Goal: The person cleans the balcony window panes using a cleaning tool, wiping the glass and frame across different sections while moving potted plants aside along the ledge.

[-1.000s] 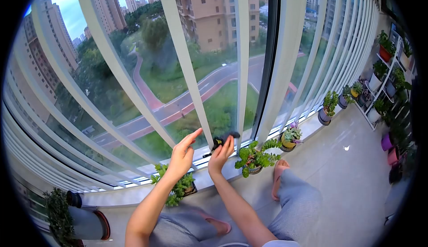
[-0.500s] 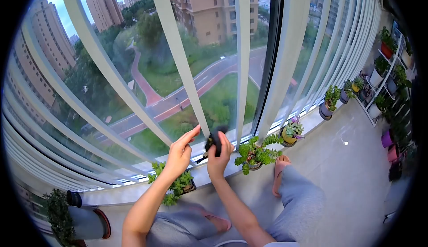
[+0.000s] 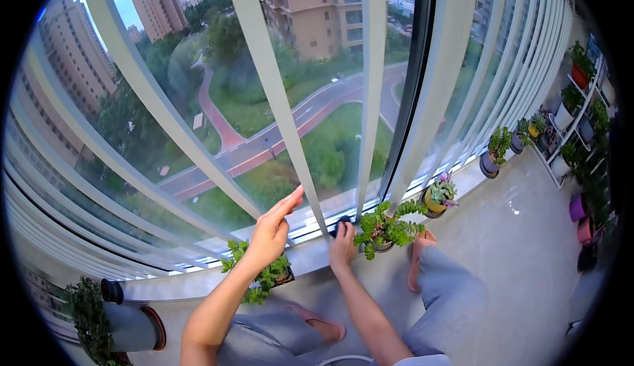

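Near the ledge [image 3: 172,289], right hand [image 3: 341,247] lower than before, fingers clamping black object [image 3: 342,220], left hand [image 3: 270,232] unclenched.

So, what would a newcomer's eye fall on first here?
Probably the tall white bars filling the upper view, with a curving road far below beyond them. Next, low in the middle, the left hand, raised and open, and the right hand at a dark object. Potted plants dot the ledge on either side.
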Motion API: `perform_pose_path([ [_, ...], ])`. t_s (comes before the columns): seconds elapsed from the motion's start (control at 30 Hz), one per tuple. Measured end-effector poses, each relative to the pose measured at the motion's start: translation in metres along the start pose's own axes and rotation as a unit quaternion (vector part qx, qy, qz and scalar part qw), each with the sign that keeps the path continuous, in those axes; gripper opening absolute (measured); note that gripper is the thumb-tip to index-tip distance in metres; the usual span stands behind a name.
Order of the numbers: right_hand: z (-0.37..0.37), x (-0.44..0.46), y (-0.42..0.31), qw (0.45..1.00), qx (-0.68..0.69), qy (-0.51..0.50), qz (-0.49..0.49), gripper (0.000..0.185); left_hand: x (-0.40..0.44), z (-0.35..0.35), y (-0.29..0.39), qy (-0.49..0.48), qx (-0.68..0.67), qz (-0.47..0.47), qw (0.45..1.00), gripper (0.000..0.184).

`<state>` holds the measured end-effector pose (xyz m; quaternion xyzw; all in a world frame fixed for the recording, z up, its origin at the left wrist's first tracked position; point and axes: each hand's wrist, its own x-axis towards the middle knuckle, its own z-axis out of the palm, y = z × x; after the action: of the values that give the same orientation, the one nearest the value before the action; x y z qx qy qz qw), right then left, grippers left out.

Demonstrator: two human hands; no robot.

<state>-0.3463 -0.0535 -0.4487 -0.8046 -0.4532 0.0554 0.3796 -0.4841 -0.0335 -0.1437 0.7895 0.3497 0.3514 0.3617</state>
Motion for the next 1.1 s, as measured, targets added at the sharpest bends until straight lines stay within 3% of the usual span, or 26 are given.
perform_pose_path([
  [0.1, 0.003, 0.003, 0.005, 0.998, -0.059, 0.034, -0.001, 0.052, -0.004, -0.003, -0.008, -0.015, 0.001, -0.002, 1.000, 0.072],
  [0.23, -0.014, 0.002, 0.002, 0.999, 0.046, 0.009, -0.013, 0.045, -0.009, -0.001, -0.009, -0.035, -0.011, -0.029, 0.999, 0.068],
  [0.3, -0.015, -0.012, 0.007, 0.994, 0.028, -0.089, -0.061, 0.044, -0.009, 0.001, -0.007, -0.045, 0.010, -0.034, 0.998, 0.068],
  [0.33, -0.017, -0.015, 0.011, 0.987, 0.039, -0.154, -0.026, 0.048, -0.007, 0.000, -0.005, -0.044, 0.010, -0.031, 0.999, 0.068],
  [0.37, -0.017, -0.024, 0.013, 0.987, 0.039, -0.154, -0.025, 0.048, -0.008, 0.000, -0.003, -0.037, 0.006, -0.026, 0.999, 0.067],
  [0.43, -0.020, -0.038, 0.006, 0.998, 0.033, 0.028, -0.049, 0.057, -0.009, -0.005, -0.002, -0.029, 0.003, -0.021, 0.999, 0.067],
  [0.5, -0.015, -0.033, 0.000, 0.994, -0.079, 0.075, 0.018, 0.068, -0.018, -0.010, -0.003, -0.020, 0.015, -0.020, 0.999, 0.066],
  [0.63, -0.006, -0.006, 0.001, 0.992, -0.074, -0.016, 0.098, 0.051, -0.032, -0.022, -0.010, 0.003, 0.008, -0.041, 0.999, 0.062],
  [0.7, -0.004, 0.002, 0.010, 0.981, 0.120, -0.022, 0.149, 0.044, -0.033, -0.026, -0.012, 0.011, 0.006, -0.048, 0.999, 0.061],
  [0.77, -0.011, -0.005, 0.011, 0.982, 0.151, 0.032, 0.108, 0.037, -0.032, -0.028, -0.011, 0.008, 0.013, -0.062, 0.998, 0.060],
  [0.83, -0.026, -0.013, 0.004, 0.991, 0.114, 0.053, -0.033, 0.043, -0.031, -0.027, -0.017, 0.007, 0.007, -0.055, 0.998, 0.060],
  [0.9, -0.022, -0.009, -0.004, 0.994, 0.100, 0.034, -0.002, 0.046, -0.032, -0.026, -0.018, 0.003, 0.005, -0.048, 0.999, 0.059],
  [0.97, -0.020, 0.001, -0.012, 0.996, 0.057, -0.066, 0.019, 0.048, -0.032, -0.026, -0.014, -0.006, 0.019, -0.066, 0.998, 0.058],
  [1.1, -0.029, 0.020, -0.021, 0.978, 0.060, -0.171, 0.105, 0.039, -0.029, -0.019, -0.025, -0.011, 0.019, -0.051, 0.998, 0.056],
])
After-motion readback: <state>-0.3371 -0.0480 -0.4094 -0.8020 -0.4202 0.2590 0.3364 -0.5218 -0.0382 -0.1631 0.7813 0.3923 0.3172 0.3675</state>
